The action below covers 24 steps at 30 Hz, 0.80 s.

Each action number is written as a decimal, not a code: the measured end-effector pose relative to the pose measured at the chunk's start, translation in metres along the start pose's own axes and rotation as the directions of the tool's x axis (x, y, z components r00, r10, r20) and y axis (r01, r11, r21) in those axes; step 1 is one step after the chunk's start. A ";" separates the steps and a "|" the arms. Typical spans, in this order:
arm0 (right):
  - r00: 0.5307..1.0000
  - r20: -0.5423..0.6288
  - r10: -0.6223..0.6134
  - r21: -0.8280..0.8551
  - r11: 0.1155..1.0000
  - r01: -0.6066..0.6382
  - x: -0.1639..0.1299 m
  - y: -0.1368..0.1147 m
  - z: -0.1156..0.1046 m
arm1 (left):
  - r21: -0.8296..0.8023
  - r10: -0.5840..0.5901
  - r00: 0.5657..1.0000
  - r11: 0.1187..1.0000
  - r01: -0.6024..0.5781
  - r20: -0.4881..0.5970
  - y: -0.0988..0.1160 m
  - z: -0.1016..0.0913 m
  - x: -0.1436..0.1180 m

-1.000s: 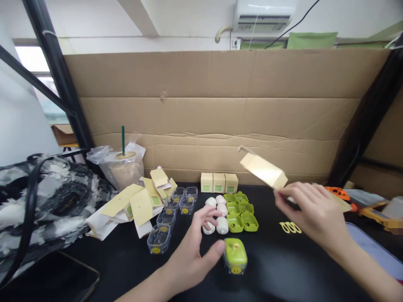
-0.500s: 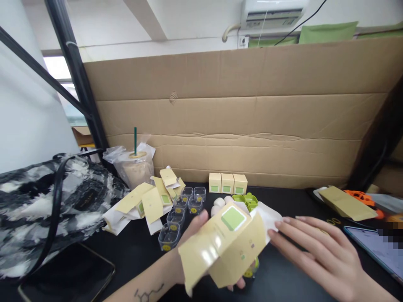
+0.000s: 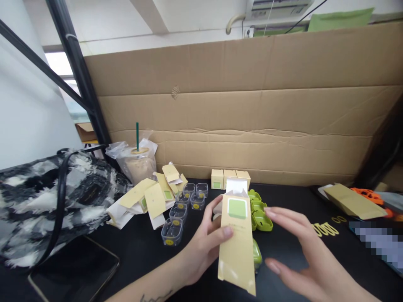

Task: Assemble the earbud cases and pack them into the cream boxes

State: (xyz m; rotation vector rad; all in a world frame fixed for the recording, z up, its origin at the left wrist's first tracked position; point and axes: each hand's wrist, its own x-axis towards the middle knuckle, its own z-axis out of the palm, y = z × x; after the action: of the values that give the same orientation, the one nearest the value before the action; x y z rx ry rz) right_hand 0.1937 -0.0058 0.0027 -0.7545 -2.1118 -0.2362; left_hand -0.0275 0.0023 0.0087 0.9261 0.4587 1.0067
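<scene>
My left hand (image 3: 201,247) grips a pale yellow carton (image 3: 236,247) with a green square on its face, thumb across the front. The carton stands nearly upright, its white inner flaps spread at the top and a long panel hanging at the bottom. To the right of it, my right hand (image 3: 310,251) is held with thumb and fingers apart, touching nothing. Bright green moulded plastic pieces (image 3: 262,221) lie between the carton and the right fingertips. A clear box with something green (image 3: 257,253) is partly hidden behind the carton's right edge.
Clear plastic containers (image 3: 172,232) with yellow stickers stand left of the carton. Opened cartons (image 3: 155,201) are piled beyond them. Small closed boxes (image 3: 217,179) line the cardboard wall (image 3: 239,113). Yellow rings (image 3: 327,229) lie right; a drink cup (image 3: 138,165) and bag (image 3: 85,197) are left.
My left hand has turned the carton from a slanted pose to nearly upright, with its flaps upward. My right hand has come away from the white flap and spread its thumb.
</scene>
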 end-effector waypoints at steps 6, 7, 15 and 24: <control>0.954 0.139 0.266 0.227 0.929 -0.292 -0.001 -0.001 0.004 | 0.122 0.043 0.989 0.991 -0.061 0.143 -0.008 -0.004 -0.001; 0.947 0.153 0.281 0.266 0.912 -0.313 -0.001 -0.002 0.004 | 0.142 0.064 0.983 0.986 -0.089 0.173 -0.010 -0.006 0.000; 0.901 0.174 0.397 0.538 0.728 -0.425 -0.002 -0.003 0.008 | 0.180 0.048 0.951 0.978 -0.107 0.306 -0.020 -0.012 0.001; 0.963 0.075 0.258 0.362 0.893 -0.267 0.004 -0.003 -0.001 | 0.224 -0.002 0.968 0.973 -0.055 0.250 -0.014 -0.007 -0.001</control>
State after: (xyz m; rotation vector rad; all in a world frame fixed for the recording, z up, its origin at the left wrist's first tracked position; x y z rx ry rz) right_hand 0.1911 -0.0070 0.0070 -0.8039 -1.9685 0.3138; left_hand -0.0255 0.0015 -0.0066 1.2526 0.3553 0.8580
